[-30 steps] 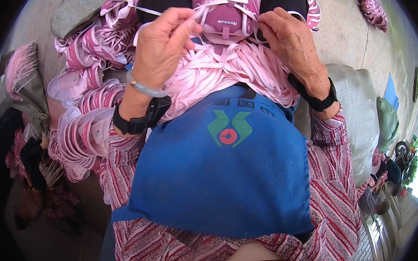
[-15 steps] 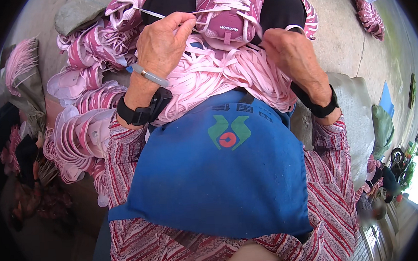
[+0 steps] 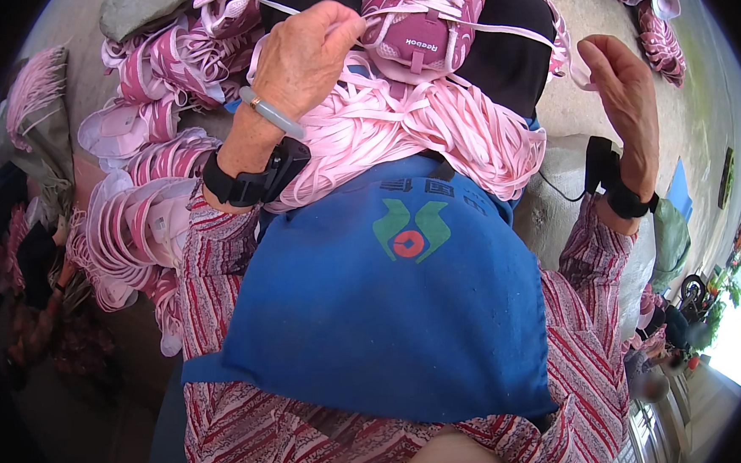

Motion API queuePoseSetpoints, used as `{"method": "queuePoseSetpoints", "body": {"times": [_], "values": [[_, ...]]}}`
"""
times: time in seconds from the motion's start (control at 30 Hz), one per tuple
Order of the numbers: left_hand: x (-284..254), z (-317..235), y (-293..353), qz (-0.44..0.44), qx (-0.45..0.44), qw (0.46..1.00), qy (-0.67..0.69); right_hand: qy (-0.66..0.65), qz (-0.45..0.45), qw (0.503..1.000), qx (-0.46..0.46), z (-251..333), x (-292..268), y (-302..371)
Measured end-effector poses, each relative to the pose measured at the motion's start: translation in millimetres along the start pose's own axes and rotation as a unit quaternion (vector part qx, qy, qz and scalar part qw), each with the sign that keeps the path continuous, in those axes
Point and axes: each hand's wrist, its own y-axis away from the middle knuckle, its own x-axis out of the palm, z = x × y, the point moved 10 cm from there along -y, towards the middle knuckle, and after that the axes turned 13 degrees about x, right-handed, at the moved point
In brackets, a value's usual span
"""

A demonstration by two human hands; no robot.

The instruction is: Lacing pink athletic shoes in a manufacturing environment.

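A mauve-pink shoe upper (image 3: pixel 410 42) with white trim rests between my black-clad knees, its tongue toward me. A pale pink shoelace (image 3: pixel 515 29) runs through its eyelets and stretches out to both sides. My left hand (image 3: pixel 305 61), just left of the upper, pinches the lace between thumb and fingertips. Out past my right knee, my right hand (image 3: pixel 625 89) is closed on the lace's other side, pulled well away from the upper. A thick bundle of loose pink laces (image 3: pixel 466 132) lies across my lap on the blue apron (image 3: pixel 376 316).
Stacked pink shoe uppers (image 3: pixel 145 220) crowd my left side, with a grey-green sack (image 3: pixel 132 13) behind them. More uppers (image 3: pixel 660 44) lie on the floor at the far right. A whitish sack (image 3: pixel 574 164) stands beside my right leg, near a green bag (image 3: pixel 672 234).
My right hand has moved from beside the upper out to the right, drawing a length of lace with it. My left hand stays near the upper, still pinching lace.
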Motion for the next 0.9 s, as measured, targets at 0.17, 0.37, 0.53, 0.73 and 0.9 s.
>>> {"method": "queuePoseSetpoints", "body": {"times": [0.17,0.37,0.53,0.73,0.9], "values": [[-6,-17,-19,-0.064,0.008,0.997,0.052,-0.37,0.049,0.926,-0.064,52,-10,29],[-21,-54,-21,-0.06,0.141,0.988,-0.021,-0.023,-0.047,0.976,-0.211,79,66,32],[-11,-55,-31,-0.009,0.188,0.981,-0.048,0.093,-0.078,0.938,-0.325,95,76,41],[-1,-48,-40,0.088,0.257,0.947,-0.171,0.083,-0.127,0.941,-0.302,84,49,26],[-9,-41,-51,0.1,0.15,0.981,-0.072,-0.198,0.014,0.979,-0.038,30,62,24]]}}
